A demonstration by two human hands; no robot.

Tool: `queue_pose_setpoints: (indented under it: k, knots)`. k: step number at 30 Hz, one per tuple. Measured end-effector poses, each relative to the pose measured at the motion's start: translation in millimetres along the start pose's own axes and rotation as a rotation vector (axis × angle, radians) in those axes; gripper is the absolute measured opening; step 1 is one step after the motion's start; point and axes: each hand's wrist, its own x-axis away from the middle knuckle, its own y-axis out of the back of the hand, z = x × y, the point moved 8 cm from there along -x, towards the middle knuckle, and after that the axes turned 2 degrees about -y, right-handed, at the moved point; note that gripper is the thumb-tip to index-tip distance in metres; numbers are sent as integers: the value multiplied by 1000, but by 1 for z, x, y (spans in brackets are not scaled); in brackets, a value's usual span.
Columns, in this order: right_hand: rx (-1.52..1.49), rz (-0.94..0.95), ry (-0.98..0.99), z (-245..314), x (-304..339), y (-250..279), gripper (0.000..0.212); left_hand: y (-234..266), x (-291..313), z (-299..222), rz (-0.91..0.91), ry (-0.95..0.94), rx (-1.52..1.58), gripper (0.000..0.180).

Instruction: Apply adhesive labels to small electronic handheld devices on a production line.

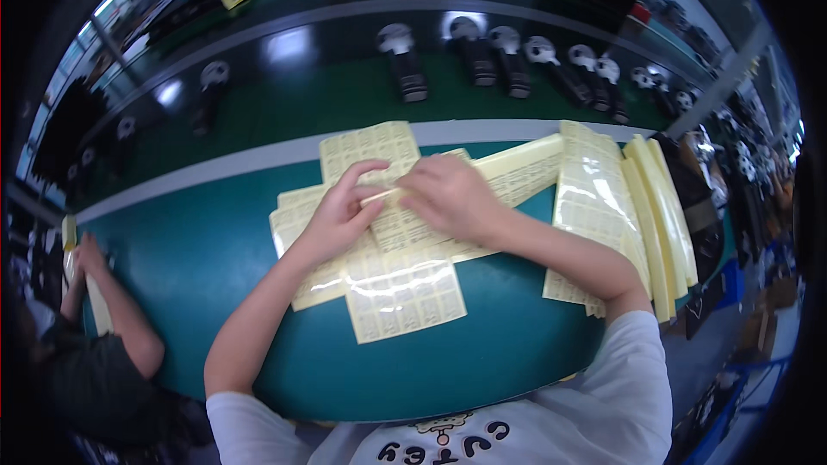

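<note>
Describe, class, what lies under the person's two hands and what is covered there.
Overlapping pale yellow sheets lie beneath the left hand and right hand, on the green table. The hands hide parts of the upper sheets; lower ones are partly covered.

My bare left hand (334, 217) and bare right hand (454, 198) nearly meet, fingers (420, 181) curled inward. Both bare forearms (265, 312) slant in, elbows (626, 286) bent outward.

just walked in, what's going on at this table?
The person's left hand and right hand are close together on crossed, overlapping pale-yellow printed sheets on a green table; whether either grip is closed is unclear. More sheets lie to the right. At far left, a co-worker's hand is visible.
</note>
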Motion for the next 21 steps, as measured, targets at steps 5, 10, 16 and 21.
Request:
queue_pose_setpoints:
  k: [5,10,16,21]
  knots:
    - [-188,180,-198,-18,-4,-3,17,-3,-2,-2,43,-72,-8,45]
    - [-167,199,-227,-17,-4,-11,16,1,2,2,11,-16,-50,44]
    - [-47,-4,-28,4,-1,-13,20,-1,2,0,93,-22,-135,52]
    - [-252,12,-174,-7,-10,-11,14,-4,1,-7,137,-71,-133,60]
